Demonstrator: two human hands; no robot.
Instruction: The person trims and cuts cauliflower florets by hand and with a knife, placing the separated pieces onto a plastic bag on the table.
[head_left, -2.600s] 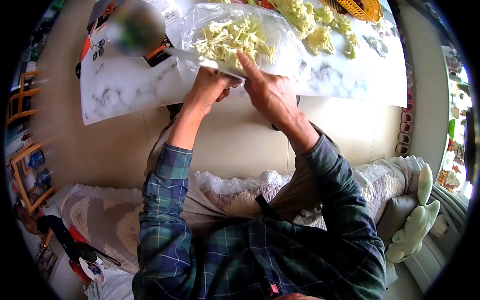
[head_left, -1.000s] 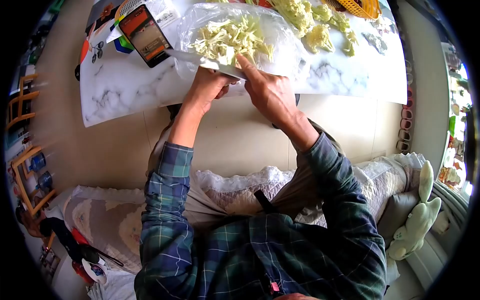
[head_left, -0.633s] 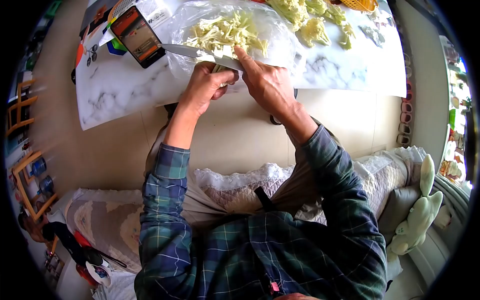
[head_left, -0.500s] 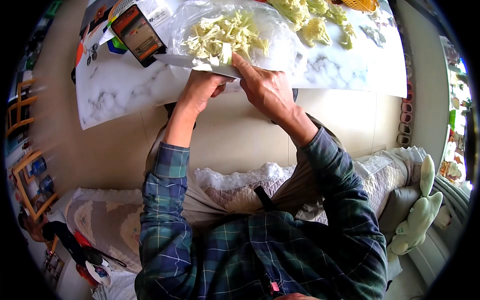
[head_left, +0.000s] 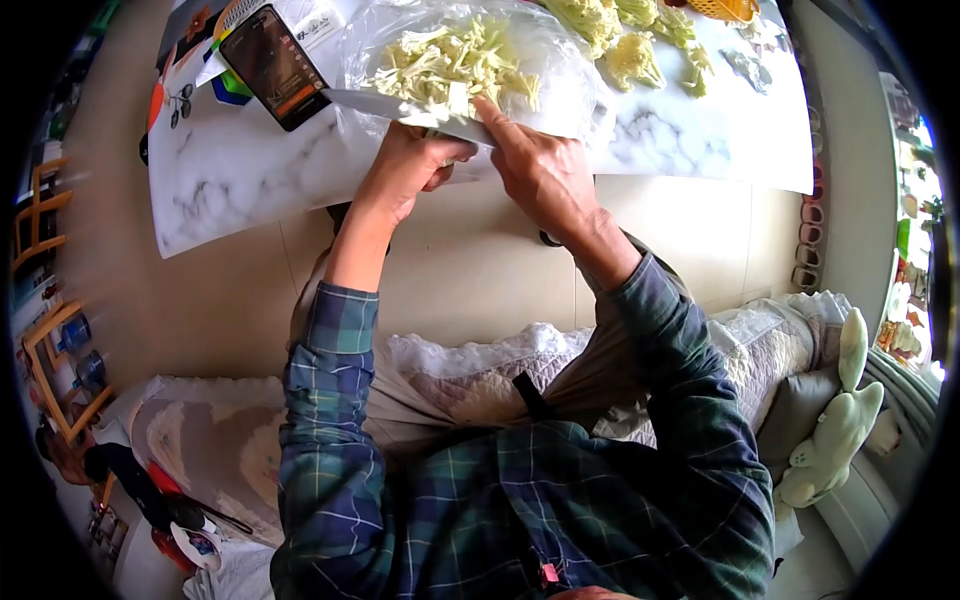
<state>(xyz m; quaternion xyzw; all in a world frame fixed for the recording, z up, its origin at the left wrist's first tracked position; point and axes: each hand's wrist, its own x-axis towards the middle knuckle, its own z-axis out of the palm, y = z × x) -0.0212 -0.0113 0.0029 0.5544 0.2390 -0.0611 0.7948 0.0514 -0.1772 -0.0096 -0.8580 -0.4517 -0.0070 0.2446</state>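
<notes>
My right hand (head_left: 545,172) is wrapped round the handle end of a knife (head_left: 385,107), one finger stretched along the blade, which points left toward the phone. Just below the blade, my left hand (head_left: 408,170) is closed round a piece of cauliflower, mostly hidden by the fingers and knife. Behind both hands, cut cauliflower pieces (head_left: 440,65) lie heaped on a clear plastic bag (head_left: 570,95). Larger cauliflower florets (head_left: 632,60) rest on the table to the right of the bag.
A phone (head_left: 273,68) leans at the left on the marble-patterned table (head_left: 230,190), near sunglasses (head_left: 180,105). A yellow basket (head_left: 725,9) is at the back right, crumpled plastic (head_left: 748,70) below it. A quilted sofa (head_left: 480,375) and green plush toy (head_left: 835,430) are nearer.
The phone, blurred over at first, now shows clearly. The knife has shifted slightly against the piece in my left hand, and both hands stay close together. The whole view has shifted a little.
</notes>
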